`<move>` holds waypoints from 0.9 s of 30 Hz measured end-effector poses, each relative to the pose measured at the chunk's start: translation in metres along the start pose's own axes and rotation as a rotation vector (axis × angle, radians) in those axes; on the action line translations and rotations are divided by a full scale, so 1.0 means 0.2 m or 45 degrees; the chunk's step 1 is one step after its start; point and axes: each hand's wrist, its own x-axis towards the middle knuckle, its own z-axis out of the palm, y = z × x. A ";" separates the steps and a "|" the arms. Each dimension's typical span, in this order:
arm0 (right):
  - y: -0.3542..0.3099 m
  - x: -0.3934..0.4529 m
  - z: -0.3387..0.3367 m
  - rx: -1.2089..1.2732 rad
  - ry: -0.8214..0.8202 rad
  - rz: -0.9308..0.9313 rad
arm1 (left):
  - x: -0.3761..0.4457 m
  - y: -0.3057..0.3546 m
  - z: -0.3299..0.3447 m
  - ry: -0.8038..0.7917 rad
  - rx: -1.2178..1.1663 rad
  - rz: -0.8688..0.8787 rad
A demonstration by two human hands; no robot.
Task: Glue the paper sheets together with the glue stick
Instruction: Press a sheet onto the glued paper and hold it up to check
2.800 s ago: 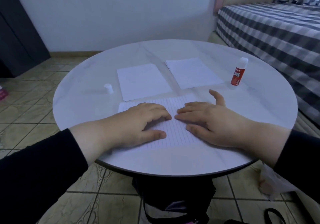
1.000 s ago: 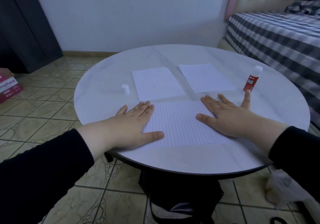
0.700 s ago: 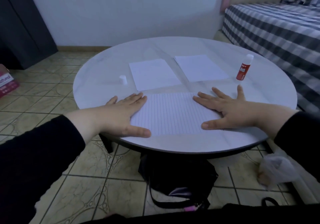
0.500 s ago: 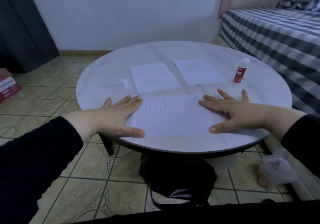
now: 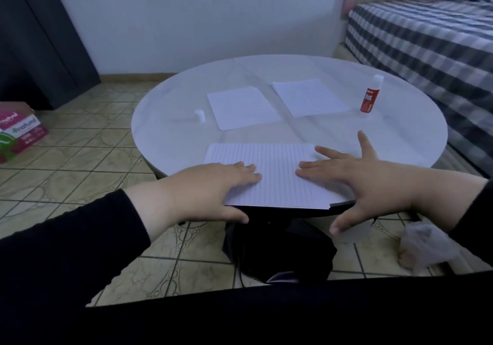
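Both hands, left hand (image 5: 213, 187) and right hand (image 5: 360, 182), are lying flat with spread fingers on the lined sheet (image 5: 269, 174) hanging over the worktop (image 5: 400, 142) edge, so press evenly outward.

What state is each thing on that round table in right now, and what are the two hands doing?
Lined sheet: flat, near edge overhanging the table rim.
Left blank sheet: flat, untouched.
Right blank sheet: flat, untouched.
Glue stick: upright, uncapped.
Cap: standing alone, left of the blank sheets.
Left hand: fingers flat on the lined sheet, thumb below the rim.
Right hand: fingers spread flat on the sheet's right edge.
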 end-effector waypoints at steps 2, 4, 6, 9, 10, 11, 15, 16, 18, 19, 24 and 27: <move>-0.04 -0.02 -0.01 0.035 0.064 -0.010 | -0.04 0.01 -0.01 0.046 -0.057 -0.021; -0.07 -0.04 -0.01 0.126 0.104 -0.016 | -0.08 0.02 -0.03 0.118 -0.171 -0.051; -0.08 -0.05 -0.02 0.255 0.165 -0.021 | -0.11 0.03 -0.06 0.243 -0.249 -0.079; -0.10 -0.06 -0.06 0.634 0.434 0.013 | -0.14 0.03 -0.12 0.496 -0.347 -0.144; -0.09 -0.06 -0.09 0.749 0.551 0.028 | -0.15 0.03 -0.15 0.584 -0.428 -0.174; -0.09 -0.05 -0.11 0.845 0.647 0.041 | -0.15 0.02 -0.19 0.669 -0.531 -0.199; -0.05 0.00 -0.22 1.196 0.948 0.096 | -0.14 0.01 -0.35 0.974 -0.959 -0.255; -0.04 0.00 -0.25 1.327 1.012 0.116 | -0.13 0.01 -0.38 1.044 -1.094 -0.259; -0.03 0.01 -0.30 1.652 1.092 0.115 | -0.09 0.02 -0.43 1.138 -1.344 -0.261; -0.05 0.01 -0.32 1.781 1.093 0.108 | -0.08 0.03 -0.44 1.158 -1.439 -0.269; -0.13 0.06 -0.33 2.077 1.003 0.196 | -0.01 0.06 -0.43 1.182 -1.668 -0.321; -0.14 0.07 -0.33 2.105 1.076 0.294 | 0.00 0.07 -0.41 1.165 -1.632 -0.375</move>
